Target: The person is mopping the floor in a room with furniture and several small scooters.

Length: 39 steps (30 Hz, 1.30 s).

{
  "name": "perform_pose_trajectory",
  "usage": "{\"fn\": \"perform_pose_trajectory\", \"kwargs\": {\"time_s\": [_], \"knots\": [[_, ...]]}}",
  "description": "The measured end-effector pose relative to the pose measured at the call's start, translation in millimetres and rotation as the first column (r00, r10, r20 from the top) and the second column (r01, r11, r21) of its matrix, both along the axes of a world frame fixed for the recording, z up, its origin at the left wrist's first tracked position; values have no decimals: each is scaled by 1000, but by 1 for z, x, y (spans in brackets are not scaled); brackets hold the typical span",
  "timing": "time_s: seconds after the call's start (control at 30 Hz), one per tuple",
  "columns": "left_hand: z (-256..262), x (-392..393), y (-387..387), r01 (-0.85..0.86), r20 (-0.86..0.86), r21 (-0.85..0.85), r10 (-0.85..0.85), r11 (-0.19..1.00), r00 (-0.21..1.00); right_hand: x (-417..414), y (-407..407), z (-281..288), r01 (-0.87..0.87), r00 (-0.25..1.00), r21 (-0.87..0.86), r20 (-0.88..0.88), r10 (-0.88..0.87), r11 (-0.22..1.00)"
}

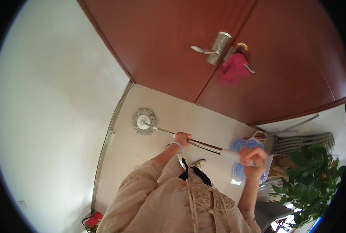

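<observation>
A spin mop slants across the view, its round grey mop head [144,121] flat on the pale tiled floor [161,100] near the left wall. My left hand [183,139] grips the metal mop pole [205,145] around its middle. Higher up, my right hand [253,158] is wrapped over the white handle [230,155] at the pole's upper end. A white disc joins the pole to the strands. One of my shoes [201,163] shows beneath the pole, and my beige top fills the lower part of the view.
Ahead stands a reddish-brown double door [161,43] with a lever handle [218,48] and a pink cloth [235,69] hanging by it. Blue water jugs [238,171], stacked chairs [307,144] and a leafy plant [310,174] line the right. A red object [93,219] sits by the left wall [53,116].
</observation>
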<state>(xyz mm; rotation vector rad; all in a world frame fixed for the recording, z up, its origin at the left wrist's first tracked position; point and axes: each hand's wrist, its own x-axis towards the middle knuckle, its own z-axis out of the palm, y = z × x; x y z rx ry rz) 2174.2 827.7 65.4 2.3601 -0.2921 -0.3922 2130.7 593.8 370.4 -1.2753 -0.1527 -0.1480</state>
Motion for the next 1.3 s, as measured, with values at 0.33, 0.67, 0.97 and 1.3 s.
{"fn": "perform_pose_trajectory", "kwargs": {"time_s": [0.33, 0.67, 0.97, 1.3], "knots": [[94, 18, -14, 156, -47, -318, -180, 935, 983, 55, 39, 104, -118, 959, -95, 247, 138, 988], [11, 14, 86, 123, 52, -174, -115, 977, 992, 64, 94, 35, -136, 986, 101, 108, 125, 985], [72, -1, 154, -262, 45, -365, 298, 893, 953, 168, 48, -20, 68, 987, -108, -138, -82, 992], [147, -39, 125, -426, 105, -459, 523, 780, 846, 321, 32, -90, 231, 885, -145, -380, -270, 962]]}}
